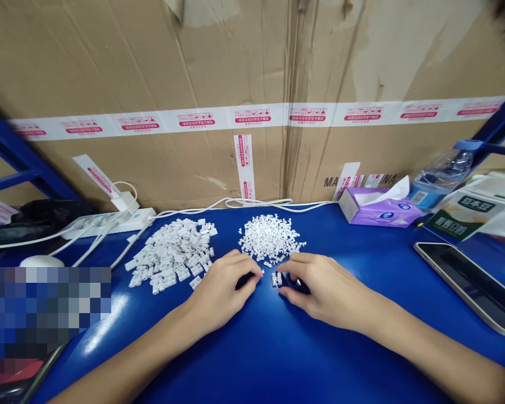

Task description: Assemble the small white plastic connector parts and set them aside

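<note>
White connector piece (277, 279) on the blue counter (252, 359), right between the hands: left hand (223, 292) cupped, right hand (326, 289) curled beside a dark part (293, 282), any grip impossible to call! Low, close handling, just right for parts this small. Heap of tiny white clips (269, 237) just ahead, larger white housings (170, 252) beside it, phone (471, 286) off right.

Bench: glossy blue worktop (278, 353), pretty shiny under the lights
Left side: big loose heap of flat white plastic parts (170, 255), with what looks like a white computer mouse (42, 261) further over
Middle: heap of much smaller white plastic bits (269, 237), just right of the flat ones
Back edge: white power strip (109, 224) and white cables (252, 203) running along it
Right side: purple tissue box (379, 205), printed green-and-white package (463, 216), phone lying flat (473, 286)
</note>
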Motion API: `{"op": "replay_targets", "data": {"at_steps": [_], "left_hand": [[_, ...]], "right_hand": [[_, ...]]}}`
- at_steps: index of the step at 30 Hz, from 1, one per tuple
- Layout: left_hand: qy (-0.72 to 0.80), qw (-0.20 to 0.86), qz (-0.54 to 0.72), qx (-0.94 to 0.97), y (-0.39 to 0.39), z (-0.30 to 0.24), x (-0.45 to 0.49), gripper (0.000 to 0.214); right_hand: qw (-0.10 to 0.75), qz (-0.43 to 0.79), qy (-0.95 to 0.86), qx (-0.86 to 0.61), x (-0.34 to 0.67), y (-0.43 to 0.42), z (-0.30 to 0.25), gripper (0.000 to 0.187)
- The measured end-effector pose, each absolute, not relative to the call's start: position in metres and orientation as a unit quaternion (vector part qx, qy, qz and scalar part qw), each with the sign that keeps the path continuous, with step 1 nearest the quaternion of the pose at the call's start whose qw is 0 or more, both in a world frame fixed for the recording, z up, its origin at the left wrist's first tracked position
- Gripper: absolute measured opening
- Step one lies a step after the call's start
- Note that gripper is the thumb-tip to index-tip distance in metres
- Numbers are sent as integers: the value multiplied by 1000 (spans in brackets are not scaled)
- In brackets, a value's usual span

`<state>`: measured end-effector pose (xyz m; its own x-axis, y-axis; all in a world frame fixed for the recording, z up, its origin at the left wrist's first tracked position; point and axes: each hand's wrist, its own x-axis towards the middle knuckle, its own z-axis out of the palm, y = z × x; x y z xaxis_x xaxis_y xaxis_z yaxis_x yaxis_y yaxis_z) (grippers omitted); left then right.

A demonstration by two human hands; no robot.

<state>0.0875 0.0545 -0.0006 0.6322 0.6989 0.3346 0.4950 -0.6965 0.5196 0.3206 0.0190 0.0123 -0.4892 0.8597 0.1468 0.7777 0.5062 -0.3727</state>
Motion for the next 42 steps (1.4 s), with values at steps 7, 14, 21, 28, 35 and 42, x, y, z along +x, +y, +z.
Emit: {"op": "replay_targets", "data": {"at_steps": [7,14,21,28,35,42], "left_hand": [[359,212,243,876,54,-3,88,25],[369,224,195,881,54,-1,85,24],[376,234,244,863,53,0,88,13],[361,291,272,843,49,-1,91,13],[370,324,282,824,46,2,94,12],[358,332,282,826,46,1,93,12]], "right_hand": [[196,138,-849,-471,320,23,6,13],[203,144,-853,-458,320,23,5,13],[207,157,-853,-452,319,22,7,17],[216,167,-854,-443,318,23,5,19],[219,182,-850,-442,316,21,6,18],[221,187,-849,-442,316,21,4,20]]}}
